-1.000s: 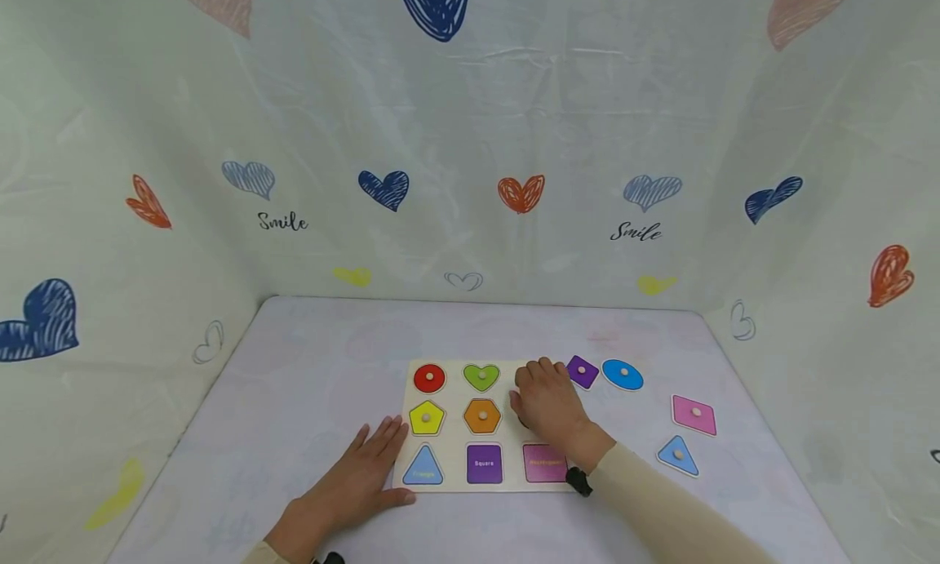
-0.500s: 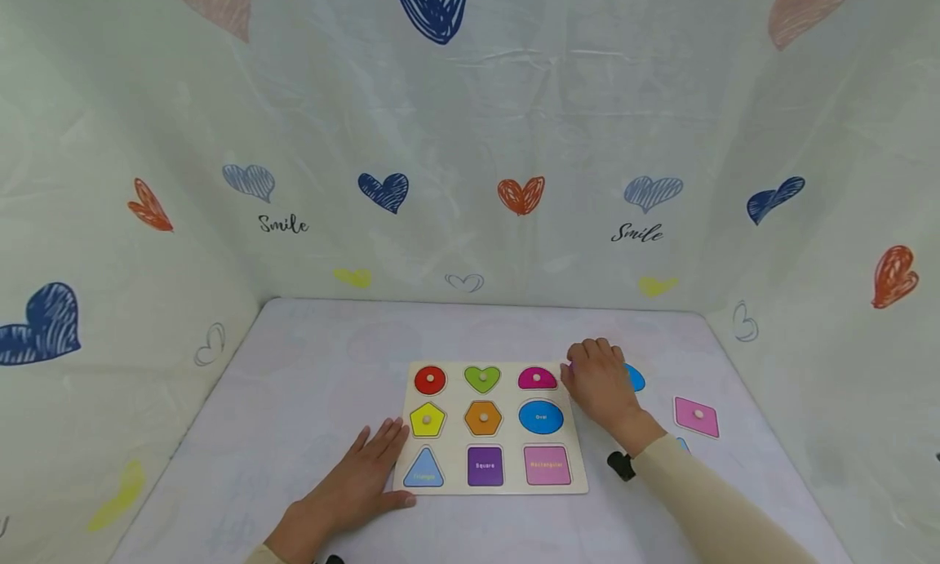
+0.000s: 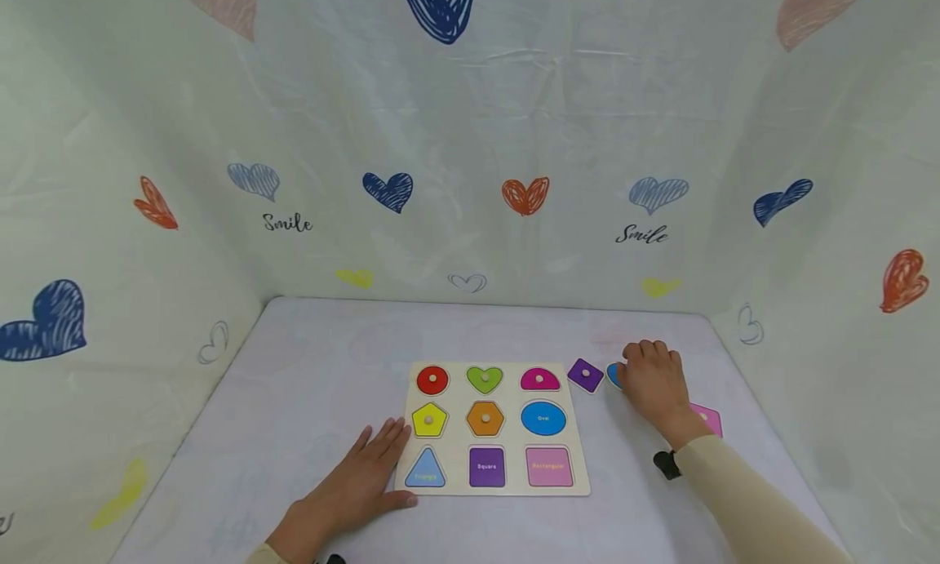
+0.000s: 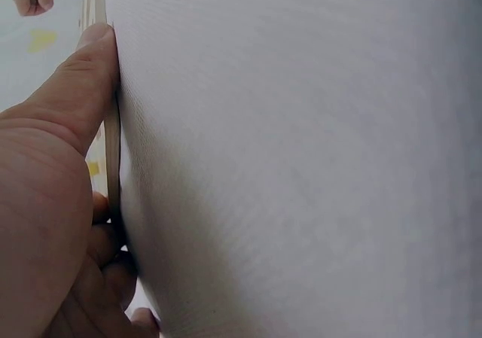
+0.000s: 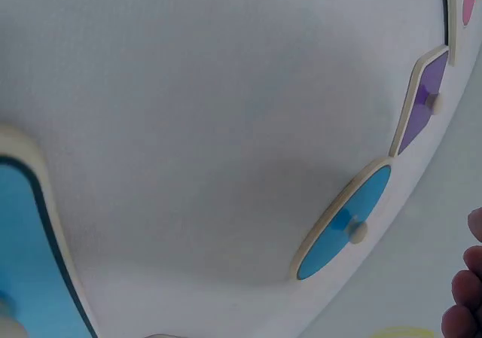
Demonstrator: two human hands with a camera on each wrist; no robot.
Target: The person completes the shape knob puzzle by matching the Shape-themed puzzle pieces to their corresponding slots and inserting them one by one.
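My left hand (image 3: 363, 478) rests flat at the left edge of a wooden shape puzzle board (image 3: 457, 446), fingers spread, thumb (image 4: 90, 67) against its near edge in the left wrist view. My right hand (image 3: 654, 384) hangs above the table's right side with fingers bent and nothing in them. It partly covers a blue oval piece (image 3: 613, 375) in the head view. The right wrist view shows that oval piece (image 5: 343, 225) lying knob up, apart from the fingertips (image 5: 465, 285). A purple square piece (image 3: 585, 375) lies between board and oval.
A pink rectangle piece (image 3: 707, 419) shows behind the right wrist. A blue triangle piece (image 5: 22, 248), hidden in the head view, lies near the right wrist camera. Red, green, magenta, yellow and orange knobbed pieces sit in the board. A heart-printed cloth (image 3: 470, 123) surrounds the table.
My right hand has moved right, from the board's top right, past the purple square to the blue oval, uncovering the magenta half circle in the board. The left hand has stayed put.
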